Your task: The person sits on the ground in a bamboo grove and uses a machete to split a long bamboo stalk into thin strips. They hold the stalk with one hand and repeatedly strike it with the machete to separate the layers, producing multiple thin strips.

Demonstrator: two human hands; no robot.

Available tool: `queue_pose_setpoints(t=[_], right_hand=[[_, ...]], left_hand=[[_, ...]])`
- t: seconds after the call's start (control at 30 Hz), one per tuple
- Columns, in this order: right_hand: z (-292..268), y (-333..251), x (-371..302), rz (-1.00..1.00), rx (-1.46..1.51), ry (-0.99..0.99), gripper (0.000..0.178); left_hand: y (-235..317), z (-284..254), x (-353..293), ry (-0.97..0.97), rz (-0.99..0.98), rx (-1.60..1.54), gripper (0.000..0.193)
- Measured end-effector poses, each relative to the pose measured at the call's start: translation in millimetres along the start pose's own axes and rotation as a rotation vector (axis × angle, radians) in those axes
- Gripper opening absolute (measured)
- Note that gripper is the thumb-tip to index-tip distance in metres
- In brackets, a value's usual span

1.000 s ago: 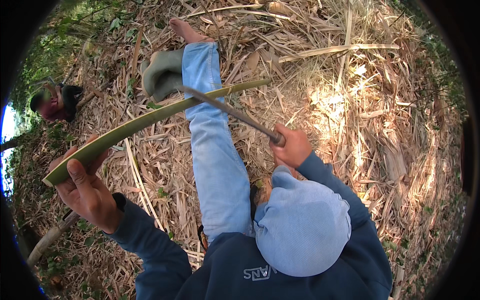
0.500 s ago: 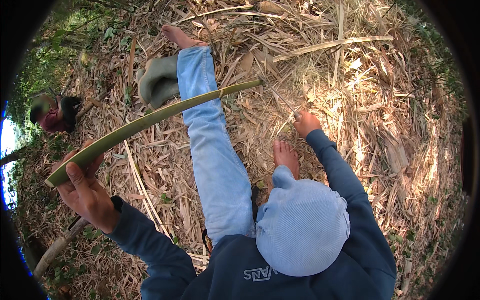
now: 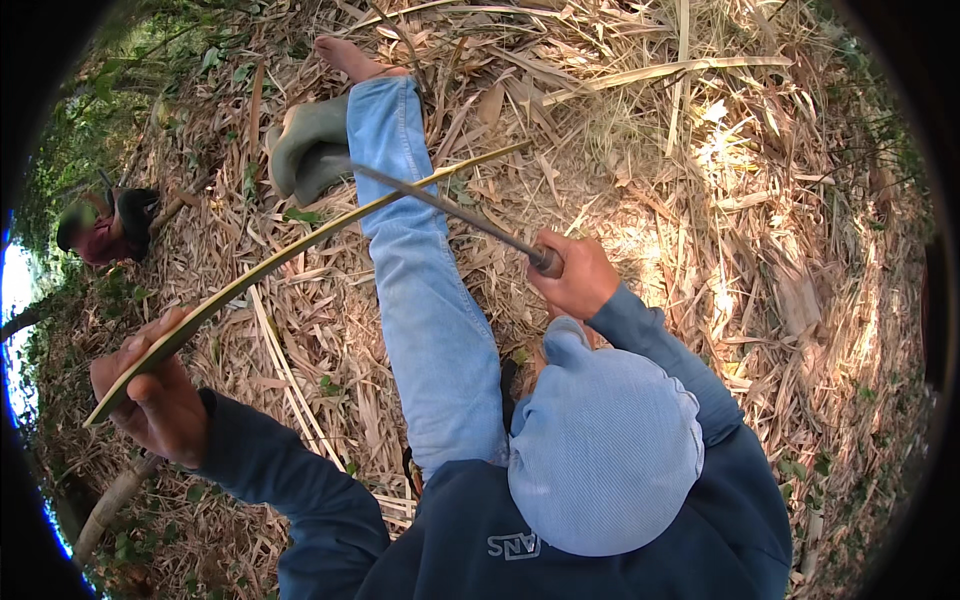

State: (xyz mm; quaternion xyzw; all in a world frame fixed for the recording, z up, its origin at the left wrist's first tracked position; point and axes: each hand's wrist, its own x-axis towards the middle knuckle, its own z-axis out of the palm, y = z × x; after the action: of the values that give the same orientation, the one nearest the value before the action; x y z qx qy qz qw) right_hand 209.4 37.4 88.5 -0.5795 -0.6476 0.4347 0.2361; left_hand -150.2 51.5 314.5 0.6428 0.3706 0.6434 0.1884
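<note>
My left hand [image 3: 160, 395] is closed round the near-left end of a long, curved green bamboo strip [image 3: 275, 262]. The strip is turned so that its narrow edge faces up, and it crosses above my outstretched leg [image 3: 425, 290] in blue jeans. My right hand [image 3: 575, 275] grips the handle of a long knife [image 3: 465, 213] with a dark, narrow blade. The blade points up and left and crosses the strip over my shin. Whether blade and strip touch there, I cannot tell.
Dry leaves and bamboo shavings [image 3: 590, 180] cover the ground. Rubber boots [image 3: 318, 150] lie beside my lower leg. Pale split strips [image 3: 670, 75] lie at the far right, others [image 3: 290, 370] left of my leg. A person [image 3: 108, 225] sits at the far left; a branch [image 3: 110, 505] lies lower left.
My right hand has brought the knife up and left, from beyond the strip's tip to across it. My left hand has lowered slightly and turned the strip from its broad face onto its edge.
</note>
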Motion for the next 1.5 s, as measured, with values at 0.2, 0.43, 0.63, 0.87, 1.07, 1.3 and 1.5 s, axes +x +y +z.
queue_pose_setpoints(t=[0.2, 0.43, 0.63, 0.87, 1.07, 1.3, 1.5], right_hand=[[-0.7, -5.8, -14.4, 0.02, -0.021, -0.037, 0.022], [14.0, 40.1, -1.8, 0.09, -0.126, 0.132, 0.026], [25.8, 108.8, 36.8, 0.341, -0.231, 0.104, 0.025], [28.1, 170.8, 75.0, 0.632, -0.256, 0.161, 0.028], [10.3, 73.4, 9.5, 0.207, -0.082, 0.09, 0.023], [19.2, 16.5, -10.1, 0.053, 0.006, -0.017, 0.026], [19.6, 22.6, -8.2, 0.023, -0.025, 0.032, 0.024]], left_hand=[[1.7, -11.0, -3.1, -0.007, -0.012, 0.031, 0.021], [-2.8, -13.0, -2.3, -0.046, -0.059, -0.046, 0.021], [-14.4, -46.0, -4.1, -0.022, 0.01, 0.44, 0.026], [-7.9, -12.5, 1.9, -0.05, -0.15, 0.047, 0.031], [-37.2, 33.1, -11.3, 0.068, -0.151, -0.588, 0.043], [-39.7, 48.7, -8.8, -0.167, -0.022, -0.678, 0.035], [-34.9, 59.2, -16.0, -0.094, -0.036, -0.758, 0.039]])
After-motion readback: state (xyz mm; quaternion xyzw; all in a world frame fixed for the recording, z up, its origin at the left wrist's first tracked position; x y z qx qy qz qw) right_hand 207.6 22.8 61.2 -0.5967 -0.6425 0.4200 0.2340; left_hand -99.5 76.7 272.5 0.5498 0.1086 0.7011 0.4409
